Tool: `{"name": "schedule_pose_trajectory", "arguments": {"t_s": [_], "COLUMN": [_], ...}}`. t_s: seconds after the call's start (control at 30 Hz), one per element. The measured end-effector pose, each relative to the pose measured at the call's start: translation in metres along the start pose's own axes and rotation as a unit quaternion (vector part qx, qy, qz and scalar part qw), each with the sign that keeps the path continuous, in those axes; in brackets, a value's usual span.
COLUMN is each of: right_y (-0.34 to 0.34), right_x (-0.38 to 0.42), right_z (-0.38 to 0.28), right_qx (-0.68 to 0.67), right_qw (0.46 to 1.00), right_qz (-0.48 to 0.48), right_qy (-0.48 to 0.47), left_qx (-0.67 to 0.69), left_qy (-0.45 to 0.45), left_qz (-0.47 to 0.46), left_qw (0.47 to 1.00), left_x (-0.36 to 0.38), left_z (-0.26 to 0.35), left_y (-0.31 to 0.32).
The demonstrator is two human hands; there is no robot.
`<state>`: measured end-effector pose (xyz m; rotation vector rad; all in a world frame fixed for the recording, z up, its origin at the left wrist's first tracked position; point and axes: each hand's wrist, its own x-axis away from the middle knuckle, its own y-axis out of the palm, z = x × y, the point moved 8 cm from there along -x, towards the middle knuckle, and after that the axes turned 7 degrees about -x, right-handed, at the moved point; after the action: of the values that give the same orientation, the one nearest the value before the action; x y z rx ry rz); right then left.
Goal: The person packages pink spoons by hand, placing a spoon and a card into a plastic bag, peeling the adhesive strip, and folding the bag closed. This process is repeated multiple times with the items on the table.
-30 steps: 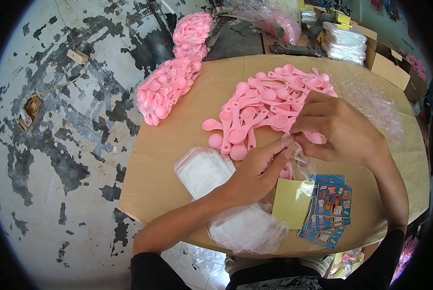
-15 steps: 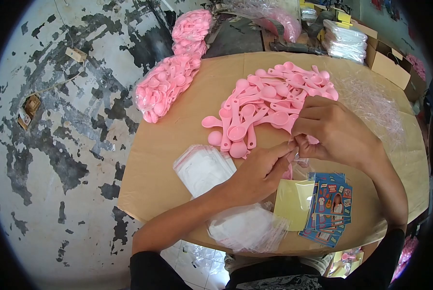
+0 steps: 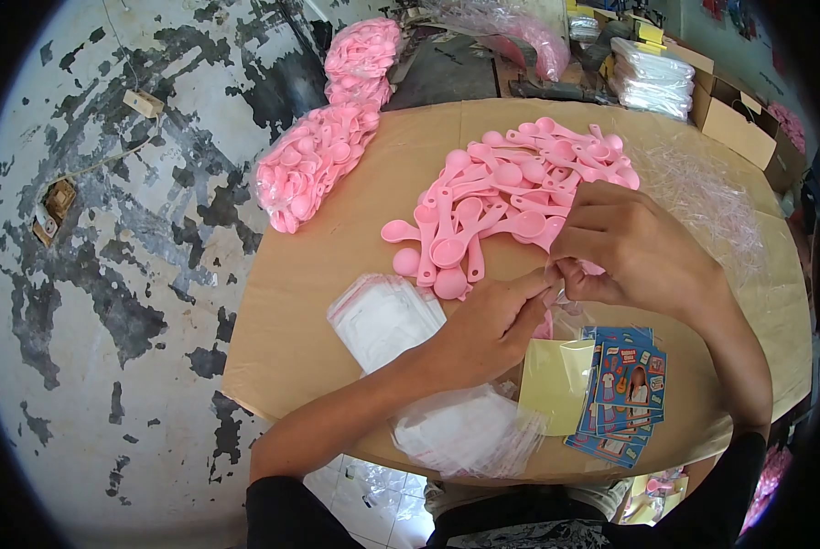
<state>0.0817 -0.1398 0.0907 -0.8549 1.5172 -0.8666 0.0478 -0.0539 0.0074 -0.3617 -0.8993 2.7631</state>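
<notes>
Compared with the picture from 1.0 s ago, the left hand (image 3: pixel 483 331) sits slightly farther right and its fingertips have closed in on those of the right hand (image 3: pixel 637 240). The clear plastic film (image 3: pixel 570 316) between them, plainer to see then, is now mostly covered by the fingers, and less of the pink piece (image 3: pixel 544 326) shows under the left hand. Since 0.5 s ago, the 2 hands have barely changed.

The left forearm comes in from the lower left and slants up to the right, back of the hand up, thumb and index finger reaching toward the other hand. Its thumb and index finger are together at the film, seemingly pinching its edge. The right forearm rises from the lower right and bends left, with the wrist above the cards and the fingers curled down; thumb and index fingertip are together at the same spot. How firmly either hand grips I cannot tell.

From left to right on the brown table (image 3: pixel 286 306) lie a clear bag of pink spoons (image 3: pixel 311 169), 1 stack of small clear bags (image 3: pixel 385 322), a looser pile of bags (image 3: pixel 469 432), and the loose pink spoons (image 3: pixel 511 183) beyond the hands. The film hangs just above a glossy yellow card (image 3: pixel 555 389), beside the overlapping blue printed cards (image 3: pixel 628 384); clear plastic strips (image 3: pixel 712 201) lie farther right.
</notes>
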Motion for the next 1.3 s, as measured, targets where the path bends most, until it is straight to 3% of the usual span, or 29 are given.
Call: {"name": "schedule_pose_trajectory", "arguments": {"t_s": [0.2,0.27,0.33,0.43,0.47,0.5,0.6,0.67,0.73,0.8,0.87,0.97,1.1,1.2,1.3], "right_y": [-0.046,-0.073,-0.100,-0.085,-0.077,-0.071,-0.081,-0.088,-0.055,-0.014,0.021,0.034,0.040,0.045,0.044], "right_x": [0.004,0.019,0.039,0.095,0.126,0.121,0.124,0.083,0.061,0.034,0.019,0.018,0.016,0.018,0.016], "right_z": [0.025,0.061,0.090,0.158,0.196,0.190,0.205,0.156,0.128,0.078,0.043,0.052,0.060,0.052,0.048], "right_qx": [-0.065,-0.256,-0.303,-0.364,-0.081,0.208,-0.045,-0.036,-0.222,-0.256,-0.397,-0.470,-0.481,-0.525,-0.531], "right_qw": [0.971,0.921,0.933,0.856,0.941,0.941,0.885,0.924,0.921,0.942,0.872,0.829,0.834,0.793,0.800], "right_qz": [0.209,0.256,0.088,0.078,0.026,-0.028,-0.024,0.023,0.099,0.004,-0.061,0.020,0.123,0.061,0.057], "right_qy": [0.094,0.143,0.176,0.359,0.327,0.265,0.462,0.380,0.304,0.215,0.279,0.302,0.241,0.302,0.276], "left_qx": [-0.011,0.132,0.234,0.318,0.347,0.372,0.359,0.363,0.378,0.383,0.356,0.319,0.319,0.318,0.315], "left_qy": [0.115,0.069,0.007,-0.067,-0.069,-0.070,-0.090,-0.091,-0.083,-0.080,-0.080,-0.087,-0.090,-0.062,-0.065], "left_qz": [0.078,0.100,0.103,0.076,0.074,0.074,0.068,0.063,0.040,0.066,0.087,0.108,0.141,0.140,0.123], "left_qw": [0.990,0.984,0.967,0.943,0.932,0.923,0.926,0.925,0.921,0.918,0.927,0.937,0.933,0.936,0.939], "left_x": [-0.003,-0.005,-0.007,-0.007,-0.008,-0.012,-0.013,-0.014,-0.016,-0.015,-0.012,-0.009,-0.008,-0.008,-0.005], "left_z": [0.001,-0.002,-0.008,-0.018,-0.021,-0.022,-0.023,-0.027,-0.035,-0.031,-0.029,-0.028,-0.030,-0.022,-0.019], "left_y": [-0.012,-0.018,-0.022,-0.031,-0.029,-0.028,-0.022,-0.017,-0.013,-0.017,-0.024,-0.026,-0.030,-0.037,-0.040]}}
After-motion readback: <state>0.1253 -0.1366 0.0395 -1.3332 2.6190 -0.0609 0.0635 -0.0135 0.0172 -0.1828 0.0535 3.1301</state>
